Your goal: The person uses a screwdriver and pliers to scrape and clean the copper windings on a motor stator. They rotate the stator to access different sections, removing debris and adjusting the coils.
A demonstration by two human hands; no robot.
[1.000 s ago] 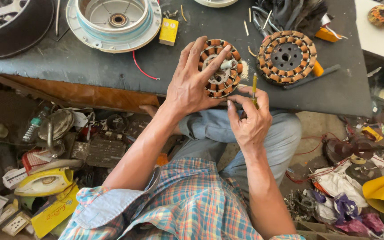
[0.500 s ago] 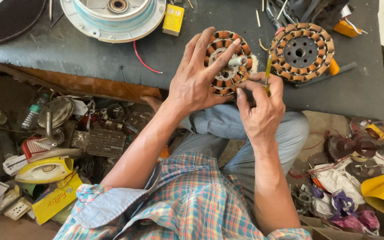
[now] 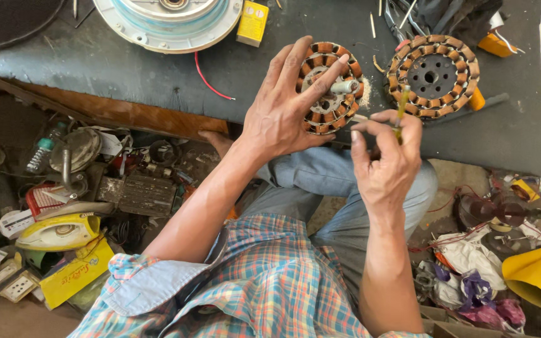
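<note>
On the floor at far left sits a yellow iron [image 3: 54, 233] among scrap, and up on the dark bench [image 3: 95, 59] a round white fan housing [image 3: 169, 19] lies beside a small yellow box [image 3: 252, 22] and a loose red wire [image 3: 209, 81]. Since a second ago the view has drawn closer and the left hand [image 3: 283, 106] has kept its spread fingers clasped over the wound stator [image 3: 328, 87] at the bench's near edge, so the workpiece has not shifted. The stator lies flat, its short steel shaft [image 3: 344, 87] pointing right, toward the other hand. The right hand [image 3: 386, 163] has risen from below the edge to level with the stator; it pinches a thin yellow-green stick [image 3: 401, 109] between thumb and fingertips. The stick's long axis runs nearly up the picture, tip away from the person, now just beside the coil ring, which suggests the tool is being brought to the windings. Farther right a second stator [image 3: 433, 75] rests flat, and a yellow funnel [image 3: 540, 272] lies on the floor.
</note>
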